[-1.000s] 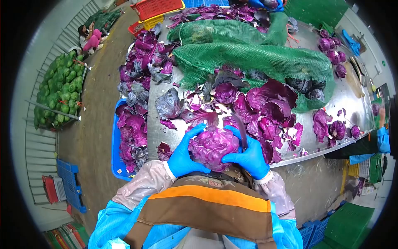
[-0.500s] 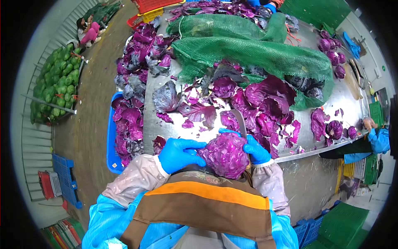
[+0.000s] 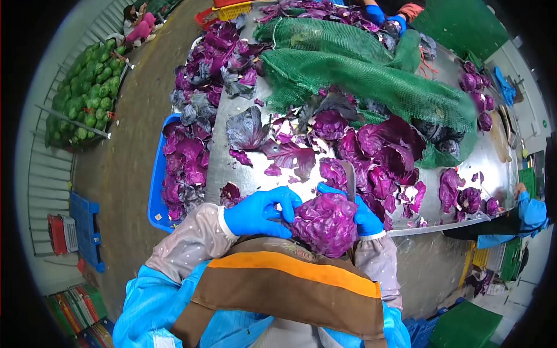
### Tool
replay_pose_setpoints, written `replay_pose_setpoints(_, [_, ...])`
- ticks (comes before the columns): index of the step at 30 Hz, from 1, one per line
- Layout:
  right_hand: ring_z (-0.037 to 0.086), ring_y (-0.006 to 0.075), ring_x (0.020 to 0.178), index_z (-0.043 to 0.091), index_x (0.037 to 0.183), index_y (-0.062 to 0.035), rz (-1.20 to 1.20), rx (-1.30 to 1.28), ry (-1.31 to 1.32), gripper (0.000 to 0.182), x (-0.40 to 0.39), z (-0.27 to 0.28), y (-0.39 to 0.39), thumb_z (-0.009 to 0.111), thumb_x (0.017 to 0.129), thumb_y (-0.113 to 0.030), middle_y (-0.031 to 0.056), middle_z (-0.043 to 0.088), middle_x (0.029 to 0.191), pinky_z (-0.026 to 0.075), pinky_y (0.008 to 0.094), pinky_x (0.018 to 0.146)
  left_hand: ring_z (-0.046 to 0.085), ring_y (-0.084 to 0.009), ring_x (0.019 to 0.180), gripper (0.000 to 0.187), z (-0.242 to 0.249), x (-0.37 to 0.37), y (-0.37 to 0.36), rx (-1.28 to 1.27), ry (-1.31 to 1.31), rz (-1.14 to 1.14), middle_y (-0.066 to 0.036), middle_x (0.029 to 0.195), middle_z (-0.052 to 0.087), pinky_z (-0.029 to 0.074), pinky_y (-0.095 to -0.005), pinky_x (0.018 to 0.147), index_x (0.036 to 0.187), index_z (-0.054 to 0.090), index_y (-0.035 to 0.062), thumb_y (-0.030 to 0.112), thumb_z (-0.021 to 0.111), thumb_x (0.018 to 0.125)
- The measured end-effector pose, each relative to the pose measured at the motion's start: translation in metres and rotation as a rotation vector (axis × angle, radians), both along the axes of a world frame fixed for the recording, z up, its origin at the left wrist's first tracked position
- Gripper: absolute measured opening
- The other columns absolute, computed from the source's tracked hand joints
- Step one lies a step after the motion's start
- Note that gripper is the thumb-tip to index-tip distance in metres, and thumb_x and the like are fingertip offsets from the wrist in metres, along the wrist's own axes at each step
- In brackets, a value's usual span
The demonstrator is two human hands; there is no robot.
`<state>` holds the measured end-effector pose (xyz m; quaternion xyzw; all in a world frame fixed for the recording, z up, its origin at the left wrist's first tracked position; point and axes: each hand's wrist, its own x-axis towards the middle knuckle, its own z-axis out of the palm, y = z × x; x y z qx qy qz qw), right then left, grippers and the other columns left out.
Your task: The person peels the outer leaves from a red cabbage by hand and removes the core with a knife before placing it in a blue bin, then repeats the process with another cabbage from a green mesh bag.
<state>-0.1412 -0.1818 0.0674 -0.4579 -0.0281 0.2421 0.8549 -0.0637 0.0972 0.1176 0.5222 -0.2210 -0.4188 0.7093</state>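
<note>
A red cabbage [image 3: 326, 225] sits before my apron, between my two blue-gloved hands. My left hand [image 3: 258, 211] is at its left side, fingers curled and tips against the outer leaves. My right hand [image 3: 366, 217] is closed around a knife on the cabbage's right side, with some fingers also against the head. The curved knife blade [image 3: 350, 178] points up and away from me; its handle is mostly hidden. Just beyond lie loose purple leaves [image 3: 290, 156] and further cabbage pieces [image 3: 389, 145] on the metal table [image 3: 223, 174].
Green mesh sacks [image 3: 371, 75] stretch across the table. A blue crate [image 3: 155, 197] full of leaves stands at its left edge. A co-worker's gloved hands [image 3: 386, 18] are at the far side, another person's sleeve [image 3: 531, 211] at the right. Green cabbages [image 3: 87, 95] are piled at far left.
The view has shifted slightly, so the table appears farther right. My left hand's fingers have spread wider at the cabbage's side. The knife stays in my right hand.
</note>
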Motion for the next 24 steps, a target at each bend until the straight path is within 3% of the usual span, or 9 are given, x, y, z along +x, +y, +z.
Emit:
replay_pose_setpoints(2, [0.037,0.0264,0.135,0.033,0.144,0.0034,0.026,-0.017,-0.035,0.103,0.002,0.002,0.001,0.074,0.071,-0.058,0.0168,0.037,0.148,0.024,0.0410,0.114,0.056,-0.0112,0.097,0.033,0.020,0.005,0.000,0.149,0.172,0.013,-0.003,0.110,0.055,0.046,-0.0276,0.087,0.094,0.061,0.0067,0.002,0.083,0.069])
replay_pose_setpoints(7, [0.039,0.0261,0.134,0.034,0.143,0.0038,0.136,-0.131,-0.192,0.103,0.014,0.007,-0.003,0.074,0.071,-0.058,0.0166,0.039,0.147,0.025,0.0409,0.113,0.056,-0.0084,0.079,0.030,0.034,0.029,-0.017,0.439,-0.293,-0.243,-0.003,0.086,0.063,0.047,-0.0260,0.075,0.091,0.067,0.0050,0.005,0.085,0.067])
replay_pose_setpoints(10, [0.039,0.0258,0.133,0.034,0.143,0.0042,0.052,-0.089,-0.105,0.104,0.007,0.013,-0.001,0.074,0.071,-0.059,0.0162,0.039,0.147,0.026,0.0403,0.113,0.060,-0.0121,0.083,0.021,0.001,0.017,-0.017,0.091,-0.192,-0.045,-0.005,0.090,0.065,0.048,-0.0271,0.076,0.087,0.069,0.0039,0.003,0.081,0.070])
replay_pose_setpoints(14, [0.041,0.0261,0.132,0.034,0.143,0.0043,-0.152,0.061,0.083,0.105,-0.006,-0.002,0.008,0.073,0.071,-0.060,0.0154,0.042,0.145,0.029,0.0408,0.112,0.059,-0.0152,0.097,0.024,-0.068,0.007,-0.011,-0.367,0.996,0.516,-0.006,0.097,0.063,0.050,-0.0310,0.088,0.107,0.063,0.0043,0.000,0.068,0.084])
replay_pose_setpoints(15, [0.041,0.0262,0.132,0.033,0.143,0.0041,-0.202,0.119,0.139,0.104,-0.009,-0.002,0.012,0.073,0.071,-0.060,0.0152,0.042,0.144,0.029,0.0411,0.112,0.057,-0.0204,0.107,0.043,-0.087,0.007,-0.004,-0.251,0.976,0.551,-0.008,0.111,0.060,0.048,-0.0355,0.094,0.122,0.054,0.0045,0.003,0.070,0.082])
replay_pose_setpoints(18, [0.041,0.0271,0.132,0.027,0.146,0.0020,-0.323,0.225,0.087,0.100,-0.021,-0.008,0.011,0.060,0.079,-0.066,0.0135,0.039,0.146,0.030,0.0433,0.113,0.054,-0.0249,0.115,0.062,-0.090,0.000,0.002,0.653,-0.442,0.396,-0.010,0.124,0.054,0.044,-0.0401,0.099,0.132,0.046,0.0052,0.008,0.075,0.078])
replay_pose_setpoints(20, [0.039,0.0276,0.133,0.028,0.146,-0.0011,-0.536,0.345,-0.071,0.092,-0.027,-0.002,-0.009,0.050,0.085,-0.067,0.0123,0.038,0.147,0.028,0.0448,0.113,0.051,-0.0266,0.118,0.074,-0.057,0.008,0.003,0.564,-0.675,0.385,-0.011,0.131,0.050,0.041,-0.0438,0.101,0.138,0.041,0.0079,0.010,0.078,0.074])
replay_pose_setpoints(22, [0.039,0.0285,0.132,0.032,0.145,-0.0055,-0.824,0.410,-0.169,0.083,-0.036,-0.010,-0.065,0.044,0.089,-0.066,0.0112,0.040,0.146,0.028,0.0457,0.113,0.050,-0.0258,0.118,0.075,-0.042,0.015,0.000,0.556,-0.350,0.409,-0.010,0.130,0.051,0.041,-0.0433,0.101,0.140,0.040,0.0093,0.005,0.076,0.074])
replay_pose_setpoints(24, [0.043,0.0294,0.129,0.039,0.141,-0.0099,-1.189,0.457,-0.133,0.072,-0.047,-0.032,-0.148,0.041,0.092,-0.063,0.0102,0.043,0.143,0.030,0.0458,0.112,0.052,-0.0244,0.115,0.076,-0.049,0.020,0.001,0.536,-0.270,0.428,-0.010,0.128,0.051,0.045,-0.0402,0.097,0.141,0.039,0.0108,0.001,0.075,0.074])
